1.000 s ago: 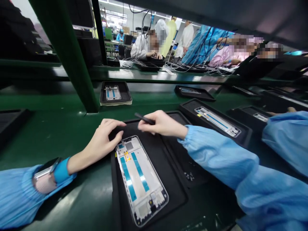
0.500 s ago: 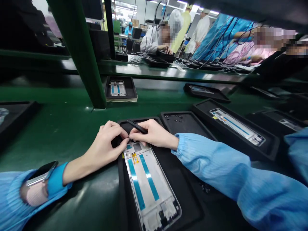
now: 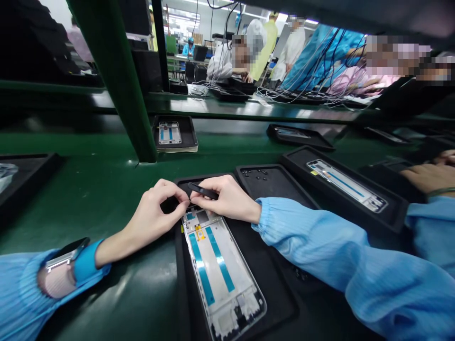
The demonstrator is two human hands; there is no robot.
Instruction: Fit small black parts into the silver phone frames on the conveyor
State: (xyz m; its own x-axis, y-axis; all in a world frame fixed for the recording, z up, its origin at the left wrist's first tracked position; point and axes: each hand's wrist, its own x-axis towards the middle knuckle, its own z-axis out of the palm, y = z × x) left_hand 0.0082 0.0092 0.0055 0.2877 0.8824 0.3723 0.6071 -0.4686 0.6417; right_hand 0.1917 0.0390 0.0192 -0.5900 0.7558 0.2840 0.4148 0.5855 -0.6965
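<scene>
A silver phone mid-frame with two blue adhesive strips and an orange flex cable lies in a black foam tray. Above the frame's upper end, my left hand is closed, thumb and forefinger pinched together; whatever is between them is too small to make out. My right hand holds a black pen-like tool lying across its fingers. Its thumb and fingertips meet close beside the left fingertips, right over the top edge of the frame.
Behind my right wrist, another black tray holds several small black parts. Further right, a tray carries another phone frame. A co-worker's hand is at the right edge. A green post rises at back left.
My left fingertips have drawn closer together, and the black tool lies slightly flatter in my right hand. At the right edge, a co-worker's hand has come into view. The camera view shifted slightly.
</scene>
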